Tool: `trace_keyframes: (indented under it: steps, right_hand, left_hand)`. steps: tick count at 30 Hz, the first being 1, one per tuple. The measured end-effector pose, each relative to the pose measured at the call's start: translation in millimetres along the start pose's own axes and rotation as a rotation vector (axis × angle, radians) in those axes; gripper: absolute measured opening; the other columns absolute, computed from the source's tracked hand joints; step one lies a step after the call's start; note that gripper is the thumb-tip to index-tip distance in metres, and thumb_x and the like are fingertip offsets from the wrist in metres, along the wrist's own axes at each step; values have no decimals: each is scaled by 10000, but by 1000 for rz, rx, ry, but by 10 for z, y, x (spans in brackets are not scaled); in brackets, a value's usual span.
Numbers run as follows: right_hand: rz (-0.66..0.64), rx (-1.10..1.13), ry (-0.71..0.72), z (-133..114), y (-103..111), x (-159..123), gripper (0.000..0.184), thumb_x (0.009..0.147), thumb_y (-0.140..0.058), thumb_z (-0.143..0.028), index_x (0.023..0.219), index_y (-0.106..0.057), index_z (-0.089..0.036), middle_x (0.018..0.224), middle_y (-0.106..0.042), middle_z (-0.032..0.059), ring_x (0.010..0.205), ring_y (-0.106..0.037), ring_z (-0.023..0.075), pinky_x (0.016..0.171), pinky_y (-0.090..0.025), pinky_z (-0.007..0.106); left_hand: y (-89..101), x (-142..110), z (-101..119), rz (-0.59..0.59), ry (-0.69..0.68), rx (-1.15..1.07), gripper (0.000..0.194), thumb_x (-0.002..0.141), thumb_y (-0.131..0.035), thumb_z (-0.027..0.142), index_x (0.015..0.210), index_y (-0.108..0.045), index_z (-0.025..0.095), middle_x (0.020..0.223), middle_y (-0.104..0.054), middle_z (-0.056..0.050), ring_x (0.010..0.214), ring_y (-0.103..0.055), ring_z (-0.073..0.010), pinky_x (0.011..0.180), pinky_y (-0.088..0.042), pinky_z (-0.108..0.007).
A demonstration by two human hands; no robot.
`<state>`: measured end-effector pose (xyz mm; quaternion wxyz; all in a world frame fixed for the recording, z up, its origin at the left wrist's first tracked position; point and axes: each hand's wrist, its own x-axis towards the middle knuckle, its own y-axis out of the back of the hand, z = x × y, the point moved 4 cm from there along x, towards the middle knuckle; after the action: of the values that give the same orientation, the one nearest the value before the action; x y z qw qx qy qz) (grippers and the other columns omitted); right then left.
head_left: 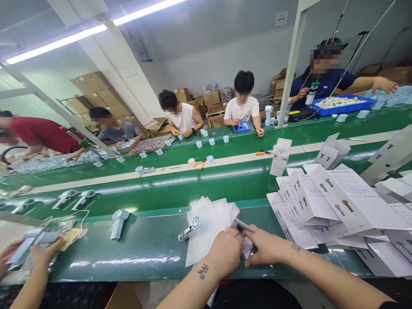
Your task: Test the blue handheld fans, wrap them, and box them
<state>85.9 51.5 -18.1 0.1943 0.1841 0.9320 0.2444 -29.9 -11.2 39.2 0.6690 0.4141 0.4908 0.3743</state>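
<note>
My left hand (226, 249) has its fingers curled at a small white carton (247, 248), mostly hidden between my hands. From the other side my right hand (268, 245) grips the same carton, thumb below and fingers above. Just left of my hands a light-blue handheld fan (195, 223) lies on a pile of translucent white plastic bags (210, 210). Further left, another light-blue handheld fan (119, 224) rests on the green bench. To the right is a heap of white printed cartons (341, 201) with fan pictures.
At the left edge a co-worker's hands (46, 253) hold light-blue fans. Beyond the bench runs a green conveyor (180, 182) with fans and small cups. Orange-handled pliers (201, 164) lie on the far pale strip. Several people sit across; a blue tray (341, 107) stands far right.
</note>
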Motion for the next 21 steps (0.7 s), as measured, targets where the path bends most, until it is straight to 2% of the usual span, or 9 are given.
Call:
trace_keyframes:
  steps: [4,6,9,11,14,17,19,21]
  right_hand:
    - [110,48,-59,-78,-126,-124,545,704,-690,-385,1200,-526,-230,1261,-489,108,1094,-557,289,967,-418,388]
    - [166,53,-104,-70,-193,-167,513,752,-635,-336,1233,-503,-215,1318,-443,129,1074,-579,286,965,-419,397]
    - [239,53,-177,-13,-226,-226,599,739,-634,-295,1297,-443,-191,1396,-367,163,1041,-604,294,941,-440,414]
    - [272,72,-160,-6,-164,-239,552,717,-649,-282,1237,-499,-175,1345,-437,159,1045,-600,293,931,-448,402]
    - [196,93,-61,-72,6,-187,365,687,-665,-259,1042,-612,-197,1136,-610,89,1052,-587,282,912,-456,368]
    - [36,30,-51,-122,169,-108,343,655,-698,-279,988,-630,-228,1038,-658,45,1006,-598,285,861,-472,375]
    - [-14,-14,-78,-118,258,-74,323,634,-724,-319,932,-642,-228,973,-662,43,948,-608,294,819,-479,394]
    - [-30,-26,-88,-104,313,-59,299,630,-734,-341,892,-643,-230,917,-653,34,905,-608,285,803,-477,398]
  left_hand:
    - [-60,78,54,36,26,-13,384,787,-550,176,1170,-530,151,1093,-628,-108,1013,-579,-260,797,-511,-360]
    - [-63,114,122,40,11,-4,410,795,-521,143,1204,-506,161,1132,-612,-118,1047,-566,-269,789,-517,-365]
    - [-33,169,225,23,-17,10,390,803,-496,118,1191,-529,133,1103,-619,-146,1036,-573,-282,779,-517,-375]
    - [18,198,272,2,-29,16,366,776,-534,121,1140,-569,107,1046,-628,-155,964,-597,-281,747,-519,-372]
    - [126,206,294,0,-90,23,279,787,-591,254,1021,-637,110,1022,-605,-147,940,-581,-274,762,-507,-379]
    - [193,181,224,84,-178,42,410,760,-630,514,951,-678,154,1050,-566,-131,1057,-490,-314,869,-446,-458]
    - [169,172,114,158,-144,-6,345,768,-632,509,883,-697,190,1053,-549,-107,1079,-453,-307,906,-408,-482]
    - [96,171,5,241,-62,-121,197,817,-603,372,789,-694,200,1080,-525,-87,1083,-440,-277,918,-403,-454]
